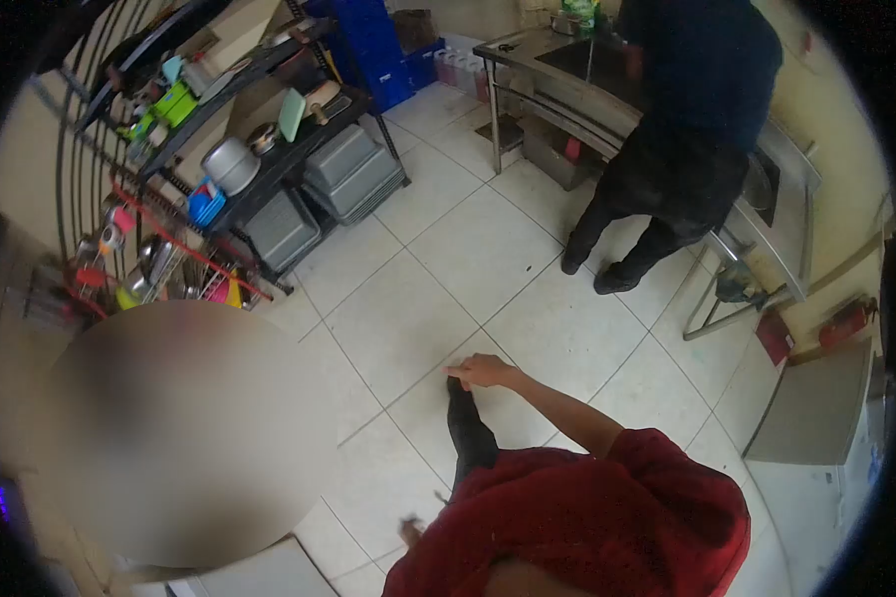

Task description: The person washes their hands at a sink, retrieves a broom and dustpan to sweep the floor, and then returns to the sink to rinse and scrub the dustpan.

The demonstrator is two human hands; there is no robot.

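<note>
- As the camera looks down over a red shirt [587, 517], one bare arm comes out of its short sleeve and reaches forward to the middle of the view.
- The right hand [483, 370], as far as I can judge from the side of the arm, is bent down at the wrist and rests on the upper end of a dark cloth [468, 428].
- The fingers [460, 375] point downward and lie close together on that upper end; whether they pinch the cloth or only touch it, I cannot tell.
- The dark cloth hangs as a narrow strip from the hand down to the red shirt, above the floor [468, 259] of pale square tiles; it is perhaps a trouser leg, but the view is too poor to be sure.
- The left hand does not show.
- On the left stands a black shelf rack [269, 159], which carries a metal pot [231, 164], a green board [291, 114] and many small kitchen things, with grey tubs [348, 171] stacked on its lowest level.
- Behind the rack, blue crates [380, 50] stand near the wall.
- At the top right, another person in dark clothes [687, 129] stands on the tiles and leans to a steel sink table [558, 85].
- A red fire extinguisher [848, 320] is near the wall at the right edge, well apart from the hand.
</note>
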